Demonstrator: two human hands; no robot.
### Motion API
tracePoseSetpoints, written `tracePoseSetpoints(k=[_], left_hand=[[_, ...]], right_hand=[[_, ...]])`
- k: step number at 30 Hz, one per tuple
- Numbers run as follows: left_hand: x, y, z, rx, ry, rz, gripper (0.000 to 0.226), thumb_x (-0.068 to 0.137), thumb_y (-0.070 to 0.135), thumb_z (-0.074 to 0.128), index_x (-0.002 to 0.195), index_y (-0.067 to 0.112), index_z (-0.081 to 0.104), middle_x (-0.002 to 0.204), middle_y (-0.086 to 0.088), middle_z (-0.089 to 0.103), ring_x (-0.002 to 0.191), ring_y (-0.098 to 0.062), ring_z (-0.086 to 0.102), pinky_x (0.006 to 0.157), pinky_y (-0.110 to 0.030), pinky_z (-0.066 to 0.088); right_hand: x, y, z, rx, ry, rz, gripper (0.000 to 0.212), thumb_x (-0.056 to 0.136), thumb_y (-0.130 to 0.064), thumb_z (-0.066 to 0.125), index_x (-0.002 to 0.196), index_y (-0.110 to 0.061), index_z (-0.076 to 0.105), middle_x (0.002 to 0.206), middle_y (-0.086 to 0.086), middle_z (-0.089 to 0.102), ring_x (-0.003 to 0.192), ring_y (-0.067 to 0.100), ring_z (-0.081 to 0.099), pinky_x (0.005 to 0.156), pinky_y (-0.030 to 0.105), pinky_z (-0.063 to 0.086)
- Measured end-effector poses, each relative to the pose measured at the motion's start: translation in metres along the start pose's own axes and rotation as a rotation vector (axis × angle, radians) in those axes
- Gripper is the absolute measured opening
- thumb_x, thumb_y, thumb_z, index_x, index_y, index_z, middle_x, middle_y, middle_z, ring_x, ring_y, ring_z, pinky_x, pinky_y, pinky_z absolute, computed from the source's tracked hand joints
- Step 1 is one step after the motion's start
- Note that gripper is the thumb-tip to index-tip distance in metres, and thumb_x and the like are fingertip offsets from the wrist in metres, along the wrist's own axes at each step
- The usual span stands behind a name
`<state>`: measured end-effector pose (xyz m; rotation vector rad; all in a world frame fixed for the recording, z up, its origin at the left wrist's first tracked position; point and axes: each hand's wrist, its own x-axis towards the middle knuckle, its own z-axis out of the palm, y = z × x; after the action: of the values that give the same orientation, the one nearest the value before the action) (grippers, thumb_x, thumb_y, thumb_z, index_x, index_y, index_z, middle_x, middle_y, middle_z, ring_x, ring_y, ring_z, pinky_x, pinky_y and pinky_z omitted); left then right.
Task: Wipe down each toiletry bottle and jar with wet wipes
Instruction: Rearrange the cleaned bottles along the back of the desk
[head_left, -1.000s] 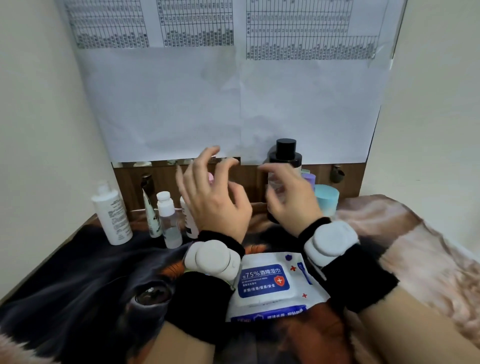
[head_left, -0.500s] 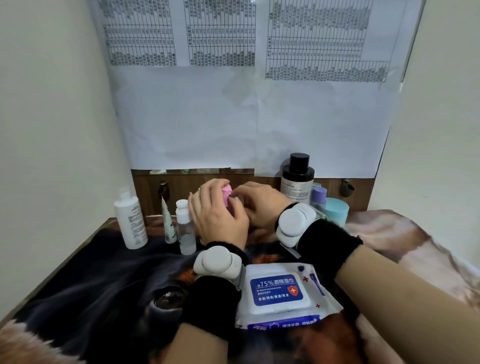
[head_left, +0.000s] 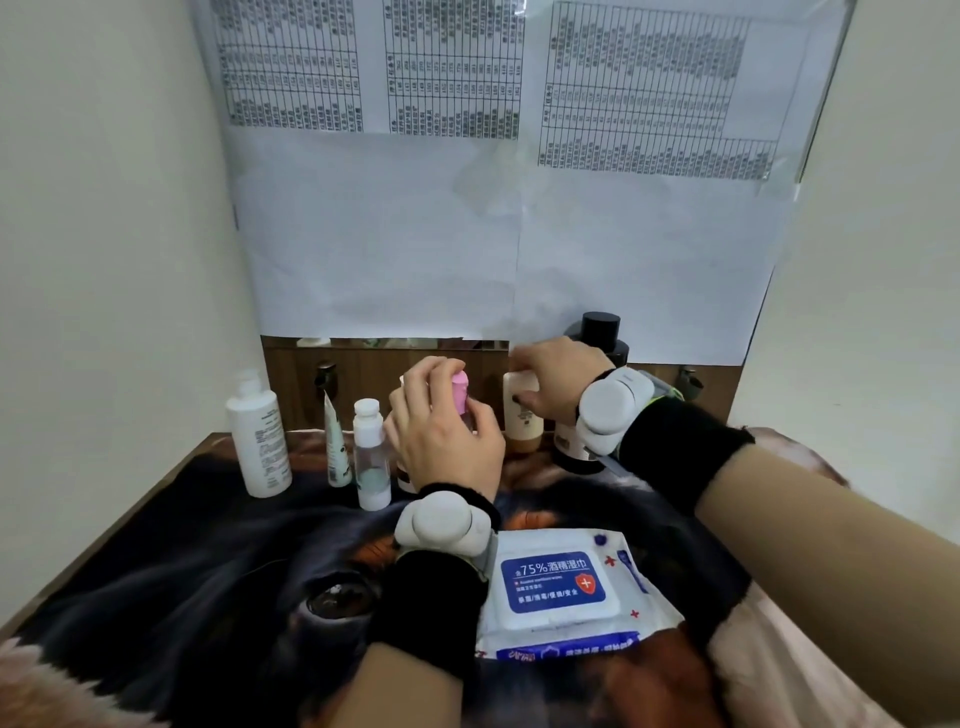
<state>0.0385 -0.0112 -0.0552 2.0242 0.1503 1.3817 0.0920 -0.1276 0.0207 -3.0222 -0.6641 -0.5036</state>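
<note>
**Hands split to two bottles, wipes pack unopened**

Since half a second ago the right hand has left the pink-capped bottle and gone over to the cream bottle with a tan base, at about one o'clock from the left hand. Its fingers curl over the top of that bottle, thumb against the front. The left hand wraps round the pink-capped bottle, fingers curled at the cap.

No wipe shows in either hand, and the wet wipes pack, lying at six o'clock from the bottles, has its lid down. By my judgement the wiping has not begun, or sits between bottles; every bottle looks left to do. Whether any is already clean cannot be told.

At nine o'clock from the left hand stand a tall white bottle of matte plastic, a slim soft tube and a clear cylinder with white cap. A dark bottle with black cap rises behind the right wrist. The pack is glossy, crinkled film with a rigid flap. All stand on a plush printed cloth.
</note>
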Motion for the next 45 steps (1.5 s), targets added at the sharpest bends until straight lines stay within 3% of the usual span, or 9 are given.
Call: tracePoseSetpoints(k=[7, 12, 24, 26, 30, 34, 39, 42, 45], left_hand=[[-0.001, 0.000, 0.001, 0.001, 0.001, -0.002, 0.035, 0.071, 0.013, 0.055, 0.105, 0.020, 0.059, 0.114, 0.003, 0.056, 0.101, -0.020, 0.049, 0.084, -0.040, 0.041], [-0.001, 0.000, 0.001, 0.002, 0.003, -0.009, 0.035, 0.071, 0.013, 0.055, 0.106, 0.020, 0.058, 0.114, 0.003, 0.057, 0.101, -0.020, 0.050, 0.083, -0.039, 0.042], [0.000, 0.000, 0.002, -0.051, 0.024, -0.028, 0.034, 0.075, 0.017, 0.051, 0.108, 0.018, 0.058, 0.113, 0.001, 0.058, 0.100, -0.020, 0.050, 0.084, -0.037, 0.041], [0.000, 0.000, 0.002, -0.084, 0.036, -0.045, 0.034, 0.077, 0.015, 0.050, 0.110, 0.018, 0.058, 0.114, 0.001, 0.059, 0.100, -0.021, 0.050, 0.083, -0.037, 0.041], [0.001, 0.000, 0.002, -0.112, 0.048, -0.058, 0.033, 0.078, 0.013, 0.049, 0.110, 0.016, 0.058, 0.113, -0.001, 0.060, 0.098, -0.023, 0.052, 0.082, -0.035, 0.039], [0.003, 0.000, 0.000, -0.169, 0.033, -0.041, 0.034, 0.080, 0.016, 0.047, 0.114, 0.012, 0.055, 0.113, -0.005, 0.057, 0.097, -0.025, 0.056, 0.082, -0.038, 0.047], [0.003, 0.001, -0.001, -0.241, 0.031, -0.042, 0.035, 0.082, 0.017, 0.043, 0.116, 0.015, 0.052, 0.118, -0.001, 0.051, 0.091, -0.020, 0.060, 0.072, -0.045, 0.052], [0.003, 0.003, -0.002, -0.282, 0.045, -0.025, 0.036, 0.082, 0.004, 0.045, 0.115, 0.013, 0.053, 0.119, -0.001, 0.050, 0.088, -0.014, 0.059, 0.069, -0.036, 0.053], [0.001, 0.004, 0.001, -0.293, 0.031, -0.016, 0.039, 0.079, -0.003, 0.045, 0.114, 0.010, 0.054, 0.118, -0.002, 0.051, 0.090, -0.013, 0.057, 0.073, -0.020, 0.049]], right_hand=[[0.005, -0.008, -0.003, -0.172, -0.042, 0.020, 0.029, 0.088, -0.027, 0.055, 0.116, -0.018, 0.058, 0.117, 0.009, 0.063, 0.109, 0.031, 0.059, 0.079, 0.033, 0.043], [0.021, -0.011, 0.008, -0.308, -0.058, 0.049, 0.030, 0.094, -0.018, 0.045, 0.120, -0.017, 0.059, 0.123, 0.010, 0.060, 0.119, 0.026, 0.052, 0.099, 0.035, 0.034], [0.021, 0.000, 0.015, -0.344, 0.015, -0.002, 0.035, 0.086, -0.024, 0.053, 0.121, -0.023, 0.055, 0.119, 0.003, 0.063, 0.121, 0.025, 0.048, 0.110, 0.037, 0.025], [0.017, 0.000, 0.015, -0.231, 0.110, -0.073, 0.035, 0.087, -0.023, 0.051, 0.121, -0.020, 0.055, 0.117, 0.003, 0.063, 0.118, 0.026, 0.050, 0.110, 0.037, 0.026], [0.005, -0.007, 0.015, 0.356, 0.284, -0.202, 0.040, 0.084, -0.013, 0.053, 0.122, -0.021, 0.059, 0.108, 0.000, 0.070, 0.103, 0.020, 0.061, 0.092, 0.034, 0.047], [-0.007, -0.021, 0.015, 0.681, 0.167, -0.238, 0.050, 0.078, 0.000, 0.054, 0.123, -0.021, 0.061, 0.101, -0.008, 0.069, 0.085, 0.003, 0.061, 0.082, 0.012, 0.046], [-0.006, -0.020, 0.015, 0.826, 0.049, -0.227, 0.033, 0.085, -0.015, 0.067, 0.118, -0.018, 0.064, 0.103, -0.003, 0.069, 0.083, 0.005, 0.061, 0.076, 0.011, 0.044], [-0.003, -0.015, 0.012, 0.793, 0.076, -0.137, 0.027, 0.082, -0.017, 0.069, 0.109, -0.017, 0.067, 0.097, -0.001, 0.070, 0.083, 0.007, 0.063, 0.073, 0.008, 0.044], [0.002, -0.011, 0.012, 0.738, 0.129, -0.038, 0.024, 0.079, -0.020, 0.072, 0.103, -0.018, 0.069, 0.096, 0.002, 0.073, 0.091, 0.014, 0.067, 0.086, 0.023, 0.051]])
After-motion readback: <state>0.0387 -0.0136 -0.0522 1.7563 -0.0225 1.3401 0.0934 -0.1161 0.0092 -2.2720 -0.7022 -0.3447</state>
